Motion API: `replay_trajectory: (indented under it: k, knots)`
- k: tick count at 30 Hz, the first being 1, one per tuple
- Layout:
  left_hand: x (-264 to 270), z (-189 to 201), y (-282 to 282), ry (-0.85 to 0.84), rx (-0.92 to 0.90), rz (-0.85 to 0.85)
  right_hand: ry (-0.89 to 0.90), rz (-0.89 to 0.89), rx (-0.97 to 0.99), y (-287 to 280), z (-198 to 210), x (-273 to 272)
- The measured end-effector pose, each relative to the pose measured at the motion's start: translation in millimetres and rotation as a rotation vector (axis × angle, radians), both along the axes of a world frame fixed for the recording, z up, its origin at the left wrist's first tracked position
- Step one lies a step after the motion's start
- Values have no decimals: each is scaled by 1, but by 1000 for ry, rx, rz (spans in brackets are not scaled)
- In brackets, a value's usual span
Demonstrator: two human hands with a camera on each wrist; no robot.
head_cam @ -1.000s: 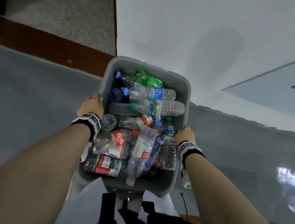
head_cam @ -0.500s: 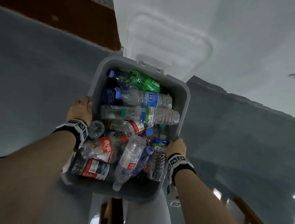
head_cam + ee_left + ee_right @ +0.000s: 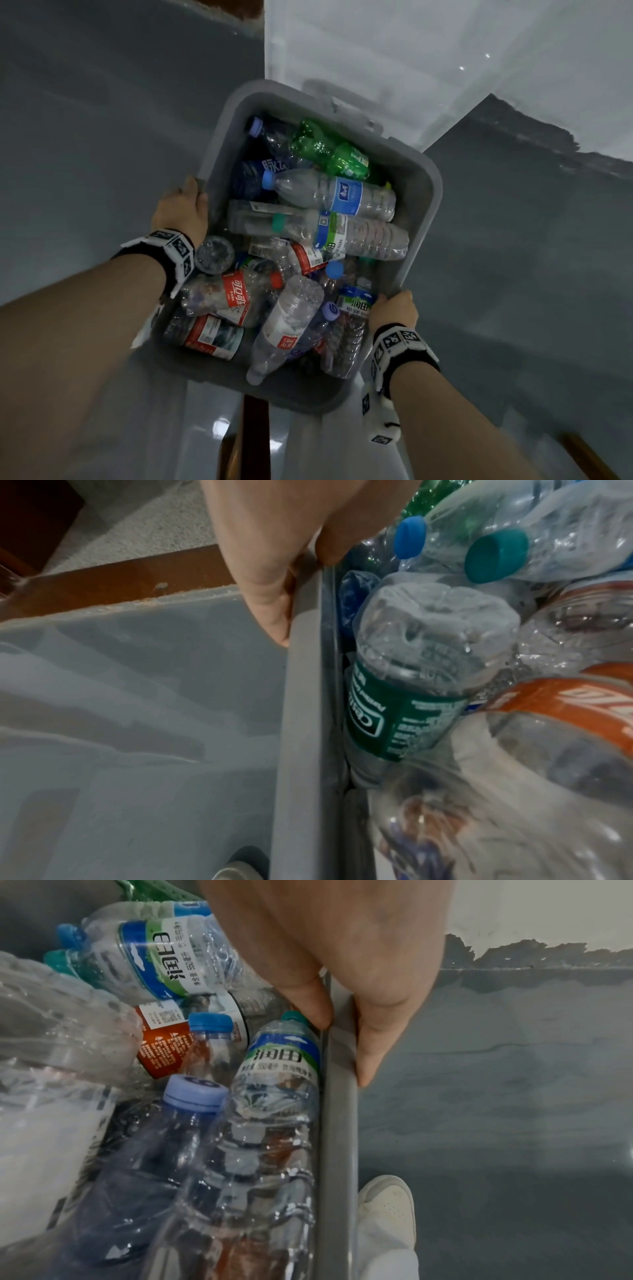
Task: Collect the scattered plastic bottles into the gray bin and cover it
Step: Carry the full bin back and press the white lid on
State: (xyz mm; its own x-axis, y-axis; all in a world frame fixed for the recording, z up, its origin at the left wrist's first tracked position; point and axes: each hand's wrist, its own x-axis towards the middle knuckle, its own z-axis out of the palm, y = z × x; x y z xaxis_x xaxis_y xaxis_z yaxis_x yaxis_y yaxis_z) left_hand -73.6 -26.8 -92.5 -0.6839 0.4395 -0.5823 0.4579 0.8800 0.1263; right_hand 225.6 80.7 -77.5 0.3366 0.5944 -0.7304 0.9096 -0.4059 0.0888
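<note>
Gray bin (image 3: 423,192) carried off the floor, between both arms, filled close to the rim with empty plastic bottles (image 3: 308,240). Left hand (image 3: 181,214) clamped on the left long rim, thumb hooked inside the wall and fingers (image 3: 270,610) wrapped under the outer lip. Right hand (image 3: 394,310) clamped likewise on the right rim, thumb inside beside a blue-and-green-labelled bottle (image 3: 281,1056), fingers outside.

Translucent lid (image 3: 376,44) lying on the floor just beyond the far edge of the bin, not yet fitted.

Handling, as judged: load light, since the bottles look empty and partly crushed; bin walls stiff, rolled rim giving a sure hold at mid-length on opposite sides. Loose bottles free to shift and roll if the bin tilts, notably the clear bottle (image 3: 287,322) lying high on the pile at the near end. Smooth plastic likely slippery under a sweaty palm. Lid probably thin, somewhat flexible; best taken by two opposite edges and pressed down at the corners, after any bottle standing proud of the rim has been pushed lower.
</note>
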Motion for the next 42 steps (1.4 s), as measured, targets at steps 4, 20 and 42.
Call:
replay_trajectory:
  k: [4, 20, 42]
  knots:
    - [11, -10, 1, -25, 34, -5, -15, -5, 20, 3, -11, 7]
    - [22, 18, 11, -224, -109, 149, 102, 127, 60, 56, 45, -60]
    - [-5, 145, 205, -418, 452, 174, 191, 784, 552, 262, 160, -247]
